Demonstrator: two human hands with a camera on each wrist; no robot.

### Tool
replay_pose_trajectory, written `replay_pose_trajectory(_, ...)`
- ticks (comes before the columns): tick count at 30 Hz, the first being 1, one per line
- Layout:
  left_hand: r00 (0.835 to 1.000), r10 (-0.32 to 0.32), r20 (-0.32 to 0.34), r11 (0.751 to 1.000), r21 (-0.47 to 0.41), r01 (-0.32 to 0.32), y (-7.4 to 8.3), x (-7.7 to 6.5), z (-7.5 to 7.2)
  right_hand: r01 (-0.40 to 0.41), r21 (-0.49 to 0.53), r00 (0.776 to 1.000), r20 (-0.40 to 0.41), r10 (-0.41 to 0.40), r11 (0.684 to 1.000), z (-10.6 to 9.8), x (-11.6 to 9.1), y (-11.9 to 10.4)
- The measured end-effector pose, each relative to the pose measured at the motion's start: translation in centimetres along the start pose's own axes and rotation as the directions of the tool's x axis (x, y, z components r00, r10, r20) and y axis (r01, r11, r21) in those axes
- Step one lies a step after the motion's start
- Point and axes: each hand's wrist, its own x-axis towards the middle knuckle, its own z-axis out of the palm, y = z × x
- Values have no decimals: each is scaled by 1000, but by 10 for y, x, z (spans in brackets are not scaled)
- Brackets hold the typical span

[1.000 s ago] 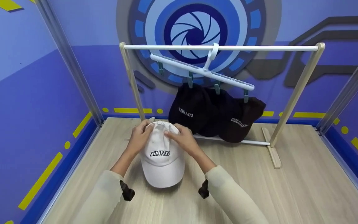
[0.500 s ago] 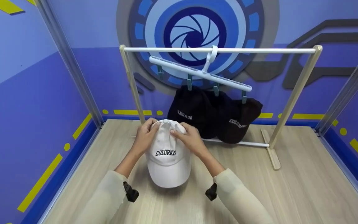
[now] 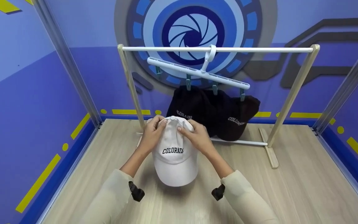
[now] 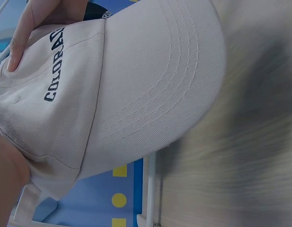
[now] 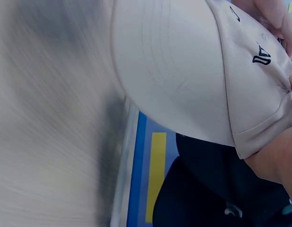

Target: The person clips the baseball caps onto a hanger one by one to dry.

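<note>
A white baseball cap [image 3: 174, 155] with dark COLORADO lettering is held up by both hands, brim down and toward me. My left hand [image 3: 152, 133] grips the crown's left side near the top, thumb on the front. On the other side my right hand [image 3: 199, 138] pinches the crown, its thumb making a fold in the cloth. In the left wrist view the brim [image 4: 155, 71] stands out over the blurred tabletop. Behind the hands, dark caps [image 3: 191, 109] hang from green clips [image 3: 214, 89] on a white hanger [image 3: 197, 73], which tilts down to the right.
The hanger hooks over the top bar [image 3: 259, 49] of a rack with wooden legs [image 3: 294, 96] and a low white bar [image 3: 247, 142]. One clip [image 3: 158, 71] at the hanger's left end holds nothing. Blue panels [image 3: 29, 124] enclose the wooden table [image 3: 297, 180].
Both hands have moved to the right with the white cap and slightly up, keeping the same grip. The hanger and dark caps stay in place on the rack.
</note>
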Motion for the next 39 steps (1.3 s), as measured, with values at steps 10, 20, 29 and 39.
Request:
replay_pose_trajectory(10,997,32,65,998,-63,-28,46,-8,2,18,36,1000,-5,-18,999,-12,0,11)
replay_pose_trajectory(20,997,49,54,996,-73,-45,55,-6,8,21,38,1000,-8,-21,999,-20,1,7)
replay_pose_trajectory(29,997,55,45,998,-41,-53,44,4,16,23,21,1000,-10,-22,1000,-30,6,0)
replay_pose_trajectory(39,996,82,34,995,-63,-80,41,15,19,38,-24,999,-20,-39,999,-37,11,-16)
